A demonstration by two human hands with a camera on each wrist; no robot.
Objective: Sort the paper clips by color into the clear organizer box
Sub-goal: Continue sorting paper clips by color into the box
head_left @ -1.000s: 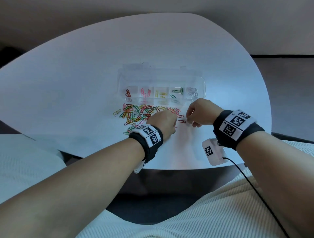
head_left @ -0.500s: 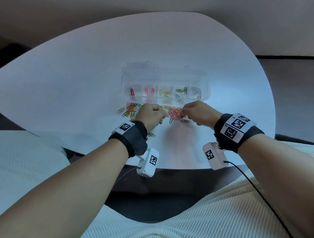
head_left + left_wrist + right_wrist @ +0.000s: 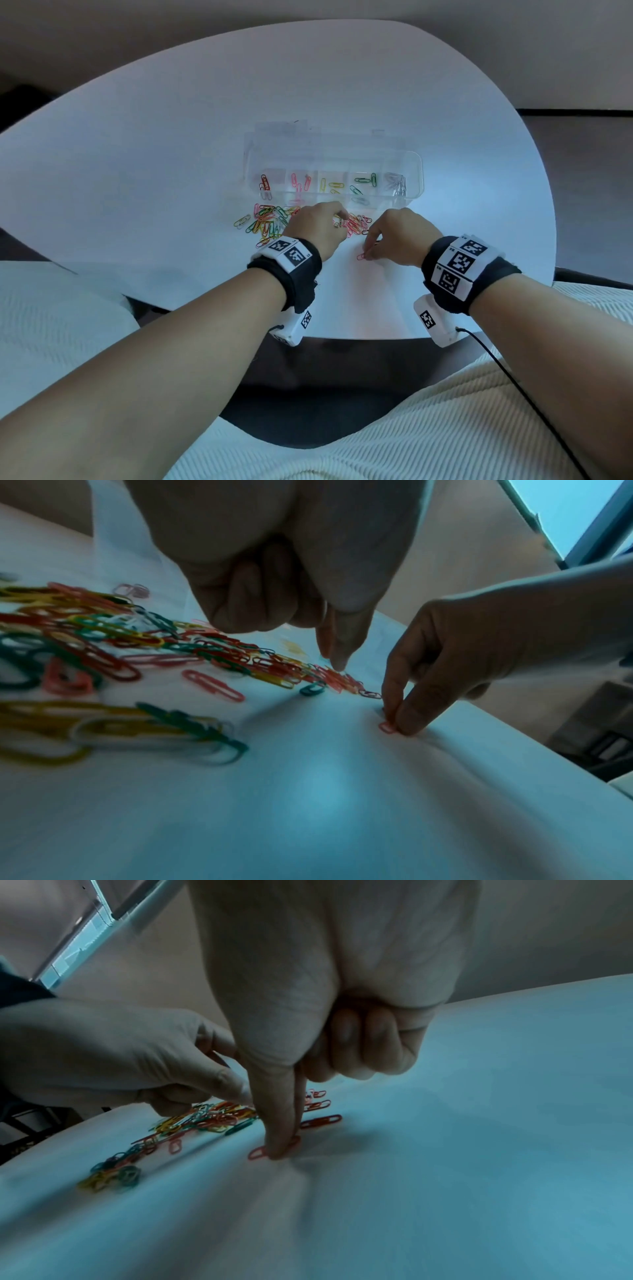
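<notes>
The clear organizer box (image 3: 412, 178) lies open at mid-table, with red, pink, yellow, green and silver clips in separate compartments. A mixed pile of paper clips (image 3: 269, 221) (image 3: 113, 631) (image 3: 192, 1122) lies in front of it. My right hand (image 3: 366, 255) (image 3: 397, 727) (image 3: 279, 1153) pinches a pink clip (image 3: 360, 256) (image 3: 257, 1152) flat on the table, other fingers curled. My left hand (image 3: 339, 222) (image 3: 337, 664) (image 3: 240, 1093) points thumb and forefinger down into the red clips at the pile's right end. Whether it holds one is hidden.
Loose red clips (image 3: 322, 1121) lie just beyond my right fingertips. The white table's (image 3: 342, 308) near edge runs under my wrists, with my lap below it. A cable (image 3: 513, 377) trails from the right wrist camera.
My right hand has drawn back toward me and now pinches a pink clip on the table. My left hand swung left across the pile, then returned to its right end.
</notes>
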